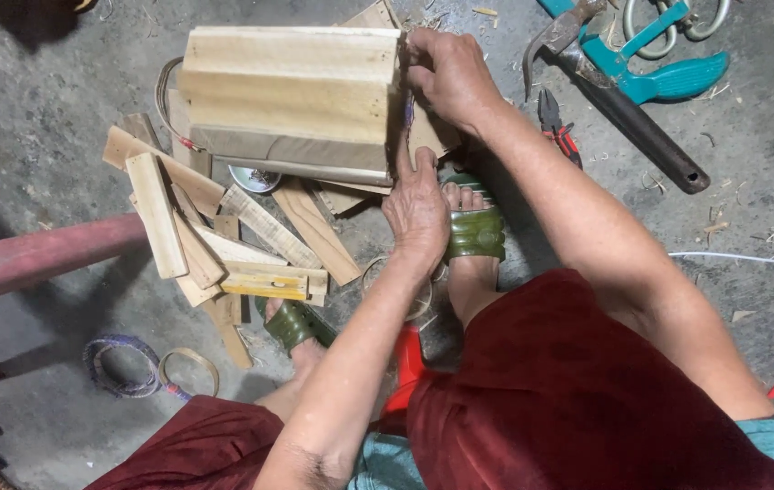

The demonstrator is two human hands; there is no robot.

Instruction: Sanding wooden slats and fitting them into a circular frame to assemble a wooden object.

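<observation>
Right grip [446, 73] clamped on the right end of the box [292, 100], fingers curled over its top corner. Left grip [416, 210] at the box's lower right edge, fingers up against it; can't tell if closed on anything. Box is pale wood, ribbed, on the floor [33, 127] over a pile of offcuts [215, 236]. Hammer [618, 95], pliers [558, 127], teal shears [668, 63] lie right of it. Green sandals [476, 231] below the hands.

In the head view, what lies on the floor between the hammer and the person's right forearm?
Red-handled pliers lie between the hammer and the right forearm, on the concrete floor.
</observation>
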